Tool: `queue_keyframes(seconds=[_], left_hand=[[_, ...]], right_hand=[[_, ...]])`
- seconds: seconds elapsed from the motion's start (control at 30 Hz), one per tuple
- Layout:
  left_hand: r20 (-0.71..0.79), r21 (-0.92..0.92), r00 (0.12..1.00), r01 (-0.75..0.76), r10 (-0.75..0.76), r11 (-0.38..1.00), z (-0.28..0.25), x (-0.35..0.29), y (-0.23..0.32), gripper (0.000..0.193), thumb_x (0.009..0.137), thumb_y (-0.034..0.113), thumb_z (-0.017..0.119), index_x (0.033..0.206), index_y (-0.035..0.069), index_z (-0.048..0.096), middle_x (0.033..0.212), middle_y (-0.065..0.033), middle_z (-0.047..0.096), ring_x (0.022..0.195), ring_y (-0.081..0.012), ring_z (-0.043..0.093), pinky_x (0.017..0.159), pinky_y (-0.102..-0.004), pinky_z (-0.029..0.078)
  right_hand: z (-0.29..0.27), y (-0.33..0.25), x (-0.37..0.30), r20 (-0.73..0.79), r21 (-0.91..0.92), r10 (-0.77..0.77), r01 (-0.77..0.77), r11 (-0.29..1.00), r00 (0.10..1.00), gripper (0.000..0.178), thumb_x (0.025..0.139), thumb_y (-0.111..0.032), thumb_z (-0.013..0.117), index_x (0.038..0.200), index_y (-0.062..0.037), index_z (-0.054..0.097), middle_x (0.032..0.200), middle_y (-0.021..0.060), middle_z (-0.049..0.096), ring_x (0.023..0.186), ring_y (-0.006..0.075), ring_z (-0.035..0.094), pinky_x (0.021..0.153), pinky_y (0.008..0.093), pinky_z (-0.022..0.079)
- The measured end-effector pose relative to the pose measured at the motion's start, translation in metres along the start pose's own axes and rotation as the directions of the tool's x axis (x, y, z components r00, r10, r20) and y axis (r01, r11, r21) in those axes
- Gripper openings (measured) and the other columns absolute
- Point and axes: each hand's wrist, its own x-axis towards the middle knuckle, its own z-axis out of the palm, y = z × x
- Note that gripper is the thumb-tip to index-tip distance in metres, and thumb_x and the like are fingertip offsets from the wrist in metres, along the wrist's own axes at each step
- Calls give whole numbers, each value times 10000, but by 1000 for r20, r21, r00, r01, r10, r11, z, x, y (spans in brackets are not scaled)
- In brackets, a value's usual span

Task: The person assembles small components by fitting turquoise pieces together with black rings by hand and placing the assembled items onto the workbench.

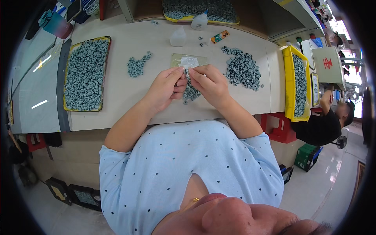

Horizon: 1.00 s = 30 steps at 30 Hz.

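My left hand [167,87] and my right hand [211,84] meet over the middle of the table, thumbs and fingers pinched together. Between the fingertips is a small grey-green piece [186,73], mostly covered, so its exact kind does not show. Directly beneath lies a small heap of similar pieces [191,94], partly hidden by my right hand. Just beyond my fingers sits a pale greenish pad [202,60] with a white square and a ring shape on it. A small cluster of pieces [136,66] lies to the left, and a larger, darker pile [243,71] to the right.
A yellow-edged tray [83,110] full of pieces stands at left, a yellow bin [289,84] at right. Two white bottles [178,37] and an orange-green packet [219,37] stand beyond the pad. A shelf holds another tray [231,22]. A person [323,125] works at far right.
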Motion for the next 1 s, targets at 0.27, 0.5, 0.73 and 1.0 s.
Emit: queue_keyframes(seconds=[0.27,0.5,0.73,1.0], left_hand=[[-12,17,1000,-26,27,1000,-2,-1,-3,228,957,257,441,787,105,435,644,59,344,518,-34,258,428,-197,201],[-58,95,977,-198,204,976,1,-1,-13,226,952,257,465,806,85,474,629,63,350,518,-25,274,426,-188,219],[-47,636,809,-429,587,642,1,-2,-20,233,933,219,508,831,15,556,610,12,482,561,-57,398,487,-215,337],[8,807,816,-346,578,478,-3,5,-26,226,900,213,550,827,-1,561,625,-38,519,564,-94,416,514,-257,370]], right_hand=[[7,2,-3,2,-56,-100,100,993,995,255,622,-32,667,871,5,623,849,82,592,715,213,577,573,304,477],[8,-4,-5,-21,-51,-102,101,994,995,214,647,-15,673,855,4,628,843,85,599,706,218,578,581,317,479],[8,-18,-7,-51,149,246,-236,960,968,196,683,49,692,866,-9,649,841,91,636,678,186,608,529,253,497],[-15,-5,-9,148,182,277,-301,936,949,174,727,25,667,897,-11,664,865,102,642,708,203,620,543,268,504]])
